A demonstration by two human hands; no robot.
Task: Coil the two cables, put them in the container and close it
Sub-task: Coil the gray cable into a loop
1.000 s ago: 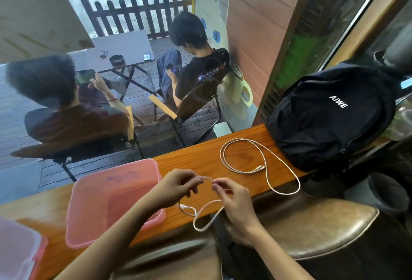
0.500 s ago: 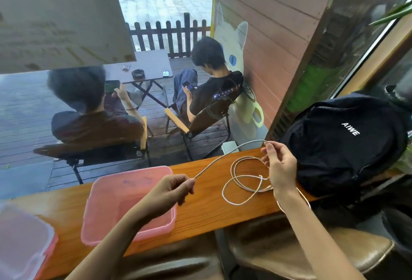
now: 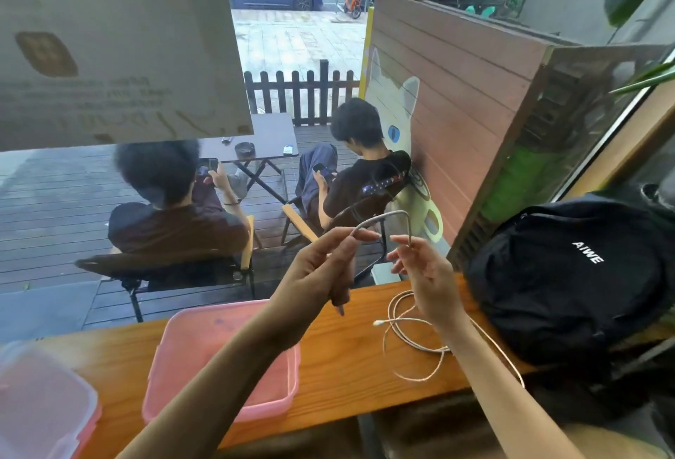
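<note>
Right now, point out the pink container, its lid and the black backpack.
pink container (image 3: 175, 334), head view, far-left rim.
lid (image 3: 44, 407), head view, top face.
black backpack (image 3: 569, 276), head view, front panel.

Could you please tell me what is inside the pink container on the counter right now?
The pink container looks empty: no cable lies in the part that shows. The left forearm crosses over its right side, so that part of the bottom is hidden.

Cafe: window counter (image 3: 350, 360), patio seating (image 3: 175, 265)
</note>
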